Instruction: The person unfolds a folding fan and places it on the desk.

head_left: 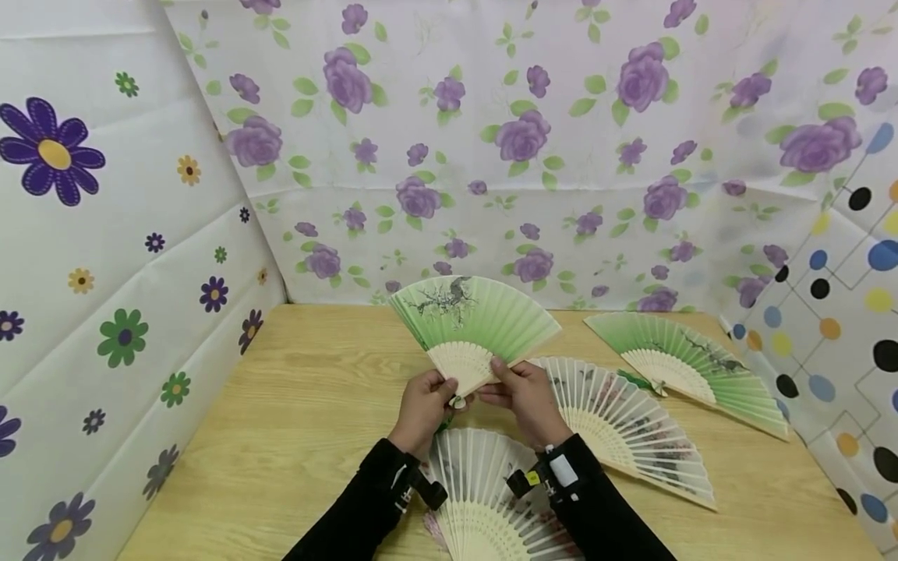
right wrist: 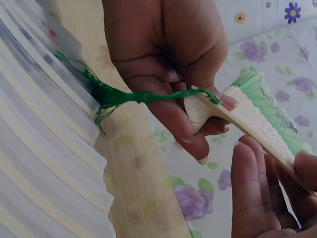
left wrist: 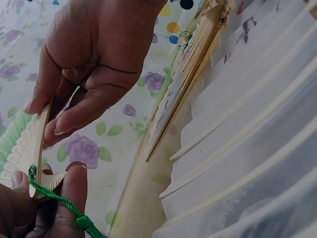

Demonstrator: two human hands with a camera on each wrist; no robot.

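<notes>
We hold the green fan (head_left: 471,327) spread open and lifted above the table (head_left: 295,405), in front of the flowered backdrop (head_left: 533,140), with both hands at its base. Our left hand (head_left: 423,405) pinches the pivot end, thumb and fingers curled round the rivet where the green cord (right wrist: 130,97) hangs; our right hand (head_left: 525,393) grips the outer guard stick just beside the pivot, fingers curled on it. The wrist views show the slats near the pivot gathered closely between the two hands. We judge the step in hand to be working the fan about its pivot, opening or folding; we cannot tell which. Next, the right hand would need to swing its guard while the left keeps the pivot steady. Below the green fan lie two white fans (head_left: 617,425), and to its right another green one (head_left: 691,362), all spread flat.
</notes>
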